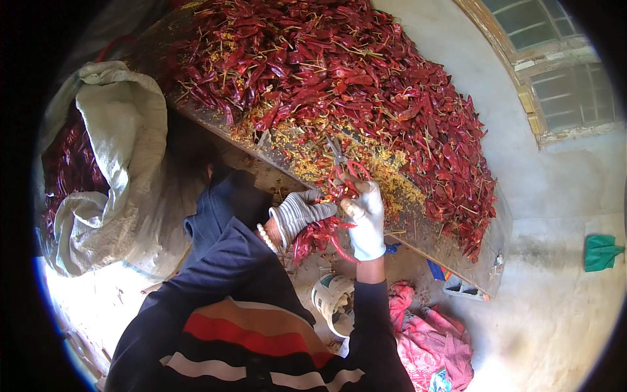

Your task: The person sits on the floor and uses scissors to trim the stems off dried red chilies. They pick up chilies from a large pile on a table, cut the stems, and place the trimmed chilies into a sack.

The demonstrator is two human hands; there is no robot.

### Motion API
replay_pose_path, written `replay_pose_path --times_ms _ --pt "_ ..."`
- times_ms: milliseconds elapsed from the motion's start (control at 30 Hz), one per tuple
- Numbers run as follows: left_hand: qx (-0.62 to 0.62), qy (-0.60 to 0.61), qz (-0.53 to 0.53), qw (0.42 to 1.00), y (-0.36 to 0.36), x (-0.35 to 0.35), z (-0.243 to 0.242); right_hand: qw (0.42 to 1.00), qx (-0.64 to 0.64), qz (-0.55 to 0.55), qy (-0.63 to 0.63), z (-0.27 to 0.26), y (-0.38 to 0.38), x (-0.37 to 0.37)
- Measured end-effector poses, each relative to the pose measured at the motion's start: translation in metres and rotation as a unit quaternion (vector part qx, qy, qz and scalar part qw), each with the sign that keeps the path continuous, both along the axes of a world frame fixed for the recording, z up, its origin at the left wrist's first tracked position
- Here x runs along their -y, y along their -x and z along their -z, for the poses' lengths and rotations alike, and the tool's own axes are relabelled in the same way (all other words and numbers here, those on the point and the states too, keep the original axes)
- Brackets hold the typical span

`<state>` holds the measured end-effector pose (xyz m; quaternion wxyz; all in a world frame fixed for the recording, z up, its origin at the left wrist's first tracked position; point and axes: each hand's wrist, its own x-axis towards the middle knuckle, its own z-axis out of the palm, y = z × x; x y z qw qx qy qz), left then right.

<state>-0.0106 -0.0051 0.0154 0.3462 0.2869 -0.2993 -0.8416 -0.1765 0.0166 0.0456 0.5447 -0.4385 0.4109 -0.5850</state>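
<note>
My left hand (pixel 300 213), in a grey striped glove, is closed around a bunch of dried red chilli peppers (pixel 316 238) that hang below it. My right hand (pixel 365 215), in a white glove with uncovered fingertips, is beside it, with red-handled scissors (pixel 341 158) at its fingers, blades pointing up and away. Chilli pieces lie between the two hands. Beyond them, a large heap of dried red chillies (pixel 343 73) covers the board, with yellow seeds (pixel 306 169) scattered along its near side.
A woven sack (pixel 117 132) of chillies stands at the left. Below the board's edge are a white bucket (pixel 325 299), a pink patterned cloth (pixel 426 338) and a hollow concrete block (pixel 464 290). A wall with a window (pixel 563 78) rises at the right.
</note>
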Motion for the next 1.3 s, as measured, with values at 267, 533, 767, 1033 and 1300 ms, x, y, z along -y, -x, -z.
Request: replay_pose_path --times_ms 267,533,767,1033,1300 --pt "0.004 0.107 -0.057 0.993 0.0 0.0 0.014 0.985 -0.172 0.005 -0.028 -0.008 -0.001 -0.021" --pt "0.063 0.249 -0.018 0.966 -0.003 -0.007 0.006 0.867 -0.487 -0.032 0.099 -0.037 -0.002 -0.019" --pt "0.164 0.272 -0.02 0.948 -0.011 -0.013 -0.005 0.857 -0.498 -0.098 0.092 -0.046 -0.006 -0.02" --pt "0.245 0.387 -0.047 0.888 -0.006 -0.01 -0.003 0.909 -0.41 -0.04 0.058 -0.044 -0.006 -0.015" --pt "0.291 0.359 -0.008 0.887 -0.004 -0.009 0.005 0.834 -0.534 -0.007 0.14 -0.042 -0.021 -0.018"
